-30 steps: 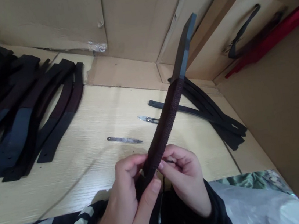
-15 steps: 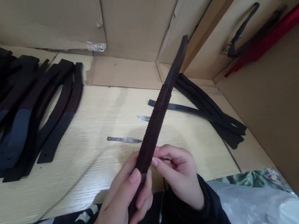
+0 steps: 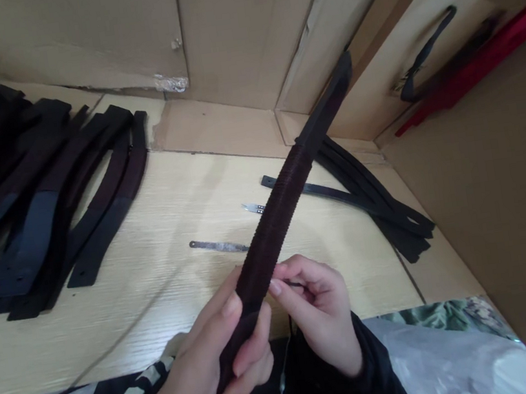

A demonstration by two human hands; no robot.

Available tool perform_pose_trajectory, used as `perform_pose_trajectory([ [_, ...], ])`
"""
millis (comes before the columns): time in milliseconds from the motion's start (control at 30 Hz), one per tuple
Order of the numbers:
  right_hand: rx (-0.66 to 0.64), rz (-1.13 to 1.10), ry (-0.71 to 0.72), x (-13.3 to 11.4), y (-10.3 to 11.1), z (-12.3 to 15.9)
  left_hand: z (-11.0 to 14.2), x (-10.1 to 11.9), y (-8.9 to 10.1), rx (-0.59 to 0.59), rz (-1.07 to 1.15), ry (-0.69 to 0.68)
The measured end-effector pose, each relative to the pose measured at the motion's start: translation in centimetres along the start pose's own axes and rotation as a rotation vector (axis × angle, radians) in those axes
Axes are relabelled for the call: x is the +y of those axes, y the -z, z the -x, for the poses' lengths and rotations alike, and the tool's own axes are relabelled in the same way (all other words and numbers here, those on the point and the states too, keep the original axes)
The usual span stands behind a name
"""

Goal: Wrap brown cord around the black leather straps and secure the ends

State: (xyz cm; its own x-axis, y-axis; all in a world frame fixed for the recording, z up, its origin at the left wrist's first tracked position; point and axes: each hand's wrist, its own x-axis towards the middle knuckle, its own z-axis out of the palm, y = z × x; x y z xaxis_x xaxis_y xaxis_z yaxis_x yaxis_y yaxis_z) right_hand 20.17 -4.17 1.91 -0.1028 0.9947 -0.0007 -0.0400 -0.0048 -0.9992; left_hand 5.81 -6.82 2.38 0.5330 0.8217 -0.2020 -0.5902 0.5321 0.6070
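1. The lower end of the cord-wrapped strip point(image 3: 273, 235) is hidden inside the left hand point(image 3: 203, 368).
2. Right of that strip's tip, the red object point(image 3: 475, 72) is cut off by the picture's edge, and its kind cannot be told.
3. Left of the strip, the pile of black straps point(image 3: 21, 185) runs off the edge, its layers blurring together.
4. Just beside the strip, the small metal tool point(image 3: 253, 209) is too small to identify.
5. Near the strip, the thin thread point(image 3: 296, 283) disappears into the right hand point(image 3: 321, 316).

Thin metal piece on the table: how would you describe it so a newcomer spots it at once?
On the pale wood table, find the black strips piled on the left and the small snips near the centre. Just below the snips lies a narrow bare metal blade. Unlike the black strips, it is slim, grey and unwrapped.
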Motion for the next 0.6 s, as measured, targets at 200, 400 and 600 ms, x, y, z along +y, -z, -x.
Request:
perform_pose_trajectory([
  [200, 0.003, 0.04, 0.02, -0.3, 0.0, 0.3, -0.1, 0.4, -0.3, -0.035, 0.094, 0.015],
  [400, -0.006, 0.166, 0.124, -1.2, 0.0, 0.8, -0.2, 0.8, 0.1, -0.132, 0.151, -0.015],
  [600, -0.014, 0.215, 0.173, -1.8, -0.5, 1.1, -1.1, 0.4, 1.0, -0.134, 0.089, -0.104],
])
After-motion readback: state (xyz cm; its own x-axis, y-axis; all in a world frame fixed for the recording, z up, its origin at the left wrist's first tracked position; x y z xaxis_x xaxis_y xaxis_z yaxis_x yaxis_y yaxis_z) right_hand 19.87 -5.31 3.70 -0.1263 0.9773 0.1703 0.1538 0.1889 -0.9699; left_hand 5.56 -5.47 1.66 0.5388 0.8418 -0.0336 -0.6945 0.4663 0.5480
